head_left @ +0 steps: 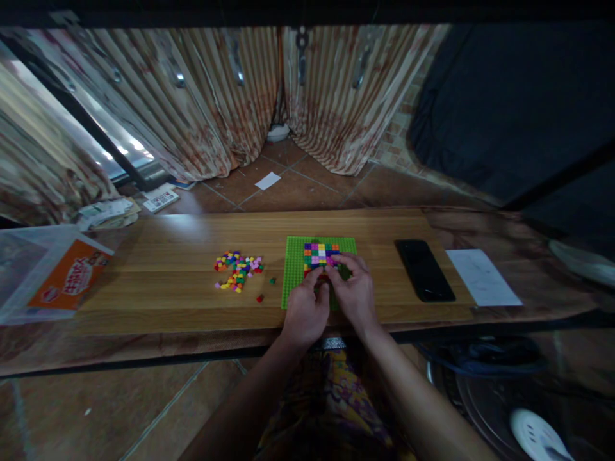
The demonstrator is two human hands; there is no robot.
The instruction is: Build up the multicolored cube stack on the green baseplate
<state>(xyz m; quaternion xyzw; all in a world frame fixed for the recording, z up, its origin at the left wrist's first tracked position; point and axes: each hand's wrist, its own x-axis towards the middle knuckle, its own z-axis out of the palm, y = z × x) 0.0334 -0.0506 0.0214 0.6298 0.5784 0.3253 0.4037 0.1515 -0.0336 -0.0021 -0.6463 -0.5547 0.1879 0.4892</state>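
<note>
A green studded baseplate [294,256] lies on the wooden board in front of me. Coloured toy bricks [321,252] form a block of rows on it, in purple, pink, white, yellow, orange and other colours. Over the plate's lower half, my left hand [307,310] has its fingertips bent together at the lower edge of these rows. My right hand [354,288] meets it there, fingers curled down onto the bricks. What either hand pinches is hidden by the fingers. To the left lies a loose pile of small bricks [237,270], with a red brick [260,298] and a green brick [272,281] apart from it.
The wooden board [182,307] rests on a cloth-covered table. On its right lies a black phone [425,270], beside a white paper sheet [483,276]. A clear plastic box [29,256] with an orange label stands at the left end. Striped curtains [216,102] hang behind.
</note>
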